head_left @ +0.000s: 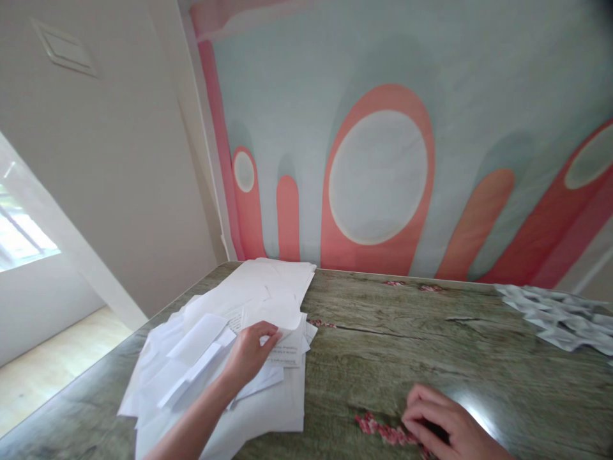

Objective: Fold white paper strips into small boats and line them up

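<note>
The left hand (251, 354) pinches a paper (280, 311); tugging could scatter the loose pile (268, 409) beneath. The right hand (443, 418) curls, its grip unclear.

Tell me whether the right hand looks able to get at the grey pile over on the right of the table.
Probably yes: only tabletop shows between the right hand and the grey pile, and nothing covers the pile. It may take some stretching forward.
</note>
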{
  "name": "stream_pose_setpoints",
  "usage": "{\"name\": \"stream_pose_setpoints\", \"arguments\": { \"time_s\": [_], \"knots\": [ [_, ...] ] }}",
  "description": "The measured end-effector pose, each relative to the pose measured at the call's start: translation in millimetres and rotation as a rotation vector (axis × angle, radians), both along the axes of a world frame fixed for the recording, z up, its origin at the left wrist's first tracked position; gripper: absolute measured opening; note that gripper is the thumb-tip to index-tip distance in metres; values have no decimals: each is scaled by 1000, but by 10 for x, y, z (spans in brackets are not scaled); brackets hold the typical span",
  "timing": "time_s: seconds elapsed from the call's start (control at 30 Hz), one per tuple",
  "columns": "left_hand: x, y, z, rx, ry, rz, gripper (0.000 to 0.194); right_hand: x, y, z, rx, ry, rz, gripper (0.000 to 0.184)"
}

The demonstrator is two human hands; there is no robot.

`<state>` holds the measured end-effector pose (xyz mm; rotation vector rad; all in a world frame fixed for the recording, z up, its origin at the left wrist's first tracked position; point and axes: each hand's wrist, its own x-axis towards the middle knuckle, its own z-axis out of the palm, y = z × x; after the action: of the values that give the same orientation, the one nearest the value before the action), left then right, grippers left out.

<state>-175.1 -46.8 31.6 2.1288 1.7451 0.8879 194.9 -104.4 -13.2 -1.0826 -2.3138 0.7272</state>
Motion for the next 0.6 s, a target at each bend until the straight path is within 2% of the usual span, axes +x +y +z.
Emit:
{"name": "stream_pose_setpoints", "arguments": {
  "time_s": [0.2, 0.33, 0.5, 0.57, 0.6],
  "knots": [
    [-2, -1, -6, 62, 30, 46, 24, -2, 10, -7, 8, -31, 14, 22],
    [63, -48, 81, 145, 78, 44, 26, -5, 15, 9, 16, -43, 9, 21],
    [478, -277, 234, 221, 309, -149, 22, 16, 2, 16, 88, -85, 8, 18],
    [739, -395, 248, 220, 484, -282, 20, 25, -18, 1, 179, -85, -4, 18],
    [876, -450, 238, 238, 566, -363, 20, 24, -32, -9, 238, -81, -16, 24]
  ]
}}
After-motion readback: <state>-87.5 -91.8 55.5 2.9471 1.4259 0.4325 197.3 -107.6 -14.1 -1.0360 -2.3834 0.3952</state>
